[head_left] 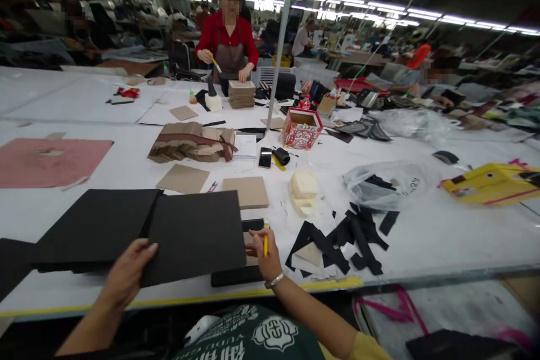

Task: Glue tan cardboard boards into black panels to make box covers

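Workshop: long hall under rows of ceiling lights, people at far benches, edges blurred.
White table (422,242): spans the view, yellow strip (185,299) along its near edge; a pole (282,39) stands mid-table and interrupts the view beyond.
Across the table: a co-worker (230,39) with red sleeves, one hand holding a brush, the other on a stack of brown boards (242,95).
Black sheet (196,233): at the table's near side, overlapping a black stack (97,225).
Left hand (133,270): clamped on the sheet's lower left, thumb on top.
Right hand (264,253): closed around a yellow-handled brush (265,244), just beside the sheet's right edge; whether it touches the sheet, I cannot tell.
Around the work: cream block (304,185), black scraps (363,242), phone (265,157), red patterned box (301,129), strapped bundle (189,143), yellow bag (489,183).
Writing: dark green apron (274,332) shows a white emblem, Chinese characters and "YUDU", the rest folded away; clear plastic bag (415,180) carries black letters, too distorted to read surely.
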Available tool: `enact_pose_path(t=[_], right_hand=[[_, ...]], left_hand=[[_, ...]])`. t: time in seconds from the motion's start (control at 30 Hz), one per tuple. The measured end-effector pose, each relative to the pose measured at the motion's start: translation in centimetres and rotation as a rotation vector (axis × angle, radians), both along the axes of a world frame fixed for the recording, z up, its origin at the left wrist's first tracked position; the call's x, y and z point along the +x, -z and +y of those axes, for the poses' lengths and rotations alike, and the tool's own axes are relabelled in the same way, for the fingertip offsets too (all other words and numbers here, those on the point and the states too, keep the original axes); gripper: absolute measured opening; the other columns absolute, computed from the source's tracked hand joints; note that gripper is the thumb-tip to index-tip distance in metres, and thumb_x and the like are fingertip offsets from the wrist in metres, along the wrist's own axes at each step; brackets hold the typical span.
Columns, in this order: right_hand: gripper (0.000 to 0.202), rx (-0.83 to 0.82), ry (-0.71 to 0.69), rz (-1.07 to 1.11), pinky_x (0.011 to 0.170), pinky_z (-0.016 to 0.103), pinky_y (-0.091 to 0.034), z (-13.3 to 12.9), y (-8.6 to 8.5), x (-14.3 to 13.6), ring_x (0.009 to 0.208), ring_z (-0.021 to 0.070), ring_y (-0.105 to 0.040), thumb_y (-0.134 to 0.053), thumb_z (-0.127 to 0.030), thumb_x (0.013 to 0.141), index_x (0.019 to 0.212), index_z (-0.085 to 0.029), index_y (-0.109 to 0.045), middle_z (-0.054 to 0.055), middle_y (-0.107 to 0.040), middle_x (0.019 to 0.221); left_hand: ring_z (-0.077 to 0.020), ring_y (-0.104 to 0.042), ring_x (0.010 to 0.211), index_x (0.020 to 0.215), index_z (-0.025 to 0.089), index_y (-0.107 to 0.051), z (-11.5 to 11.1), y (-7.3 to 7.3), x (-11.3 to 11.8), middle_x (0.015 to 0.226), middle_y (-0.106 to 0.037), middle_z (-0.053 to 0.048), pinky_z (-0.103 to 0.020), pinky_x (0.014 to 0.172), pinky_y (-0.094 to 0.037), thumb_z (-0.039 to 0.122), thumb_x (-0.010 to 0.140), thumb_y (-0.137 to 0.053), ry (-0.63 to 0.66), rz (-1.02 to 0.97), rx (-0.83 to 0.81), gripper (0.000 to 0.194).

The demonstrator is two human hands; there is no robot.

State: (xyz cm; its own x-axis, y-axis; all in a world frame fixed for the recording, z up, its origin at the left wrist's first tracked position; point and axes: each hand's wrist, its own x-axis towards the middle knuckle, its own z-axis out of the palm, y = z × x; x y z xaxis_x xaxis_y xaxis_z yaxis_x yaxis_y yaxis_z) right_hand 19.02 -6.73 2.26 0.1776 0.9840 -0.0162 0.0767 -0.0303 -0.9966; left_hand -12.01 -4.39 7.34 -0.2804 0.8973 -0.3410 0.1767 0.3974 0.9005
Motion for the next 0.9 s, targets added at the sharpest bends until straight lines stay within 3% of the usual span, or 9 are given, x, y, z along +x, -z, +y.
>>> enact_pose_path(t=[0.03,0.1,0.2,0.33,0.5,0.6,0.73,0.9], right_hand=[[0.019,-0.026,0.062,-0.018,0.051,0.025,-0.050,0.1,0.7,0.7,0.061,0.0115,-0.060,-0.035,-0.039,0.087,0.093,-0.022,-0.036,0.006,-0.060,0.098],[0.021,-0.045,0.159,-0.142,0.052,0.025,-0.048,0.2,2.6,2.5,0.059,0.0124,-0.058,-0.039,-0.041,0.085,0.089,-0.021,-0.039,0.003,-0.061,0.082],[0.021,-0.066,0.191,-0.406,0.061,0.027,-0.047,0.0,5.8,4.9,0.062,0.0142,-0.057,-0.050,-0.038,0.078,0.085,-0.019,-0.042,0.000,-0.057,0.071],[0.018,-0.148,0.073,-0.691,0.063,0.027,-0.045,-0.1,9.2,6.4,0.064,0.0156,-0.058,-0.048,-0.028,0.078,0.092,-0.018,-0.045,0.002,-0.058,0.079],[0.021,-0.193,0.016,-0.879,0.067,0.026,-0.044,1.0,11.0,6.7,0.077,0.0180,-0.060,-0.048,-0.023,0.079,0.098,-0.017,-0.047,0.006,-0.059,0.084],[0.026,-0.235,-0.006,-0.970,0.066,0.025,-0.044,1.3,10.7,6.9,0.079,0.0191,-0.061,-0.052,-0.027,0.078,0.102,-0.016,-0.048,0.007,-0.060,0.086],[0.030,-0.223,-0.013,-1.071,0.066,0.026,-0.044,1.1,7.9,9.1,0.077,0.0195,-0.062,-0.043,-0.037,0.085,0.107,-0.017,-0.050,0.008,-0.063,0.086],[0.036,-0.169,0.274,-0.985,0.064,0.025,-0.045,2.7,3.9,16.5,0.072,0.0165,-0.062,-0.031,-0.036,0.088,0.111,-0.019,-0.052,0.006,-0.065,0.087]], left_hand=[[-0.0219,-0.064,0.070,0.081,0.026,-0.047,-0.1,1.9,2.4,0.069,-0.066,0.004,-0.036,0.063,-0.054,0.054,0.055,-0.064,0.062,-0.128,-0.022,0.041],[-0.0211,-0.063,0.071,0.083,0.022,-0.049,-0.6,5.6,6.4,0.071,-0.065,0.001,-0.035,0.062,-0.053,0.055,0.062,-0.060,0.165,-0.147,-0.051,0.041],[-0.0196,-0.060,0.083,0.096,0.020,-0.054,-1.4,9.4,9.5,0.091,-0.063,-0.005,-0.033,0.067,-0.051,0.047,0.077,-0.053,0.333,0.194,-0.079,0.033],[-0.0181,-0.054,0.094,0.110,0.016,-0.051,-1.4,10.9,10.1,0.111,-0.053,-0.007,-0.038,0.079,-0.047,0.033,0.084,-0.049,0.383,0.354,-0.102,0.032],[-0.0185,-0.054,0.095,0.112,0.015,-0.050,-0.3,11.6,10.4,0.112,-0.053,-0.008,-0.039,0.079,-0.047,0.032,0.084,-0.049,0.387,0.434,-0.091,0.033],[-0.0185,-0.055,0.091,0.108,0.015,-0.052,0.0,12.3,10.7,0.106,-0.056,-0.007,-0.037,0.077,-0.047,0.036,0.083,-0.049,0.413,0.459,-0.079,0.033],[-0.0210,-0.057,0.080,0.106,0.013,-0.050,0.0,13.5,9.9,0.093,-0.057,-0.009,-0.035,0.074,-0.047,0.052,0.076,-0.046,0.435,0.613,0.030,0.049],[-0.0196,-0.059,0.077,0.113,0.018,-0.044,0.4,15.2,7.4,0.096,-0.057,-0.006,-0.031,0.069,-0.049,0.062,0.069,-0.043,0.378,0.639,0.094,0.062]])
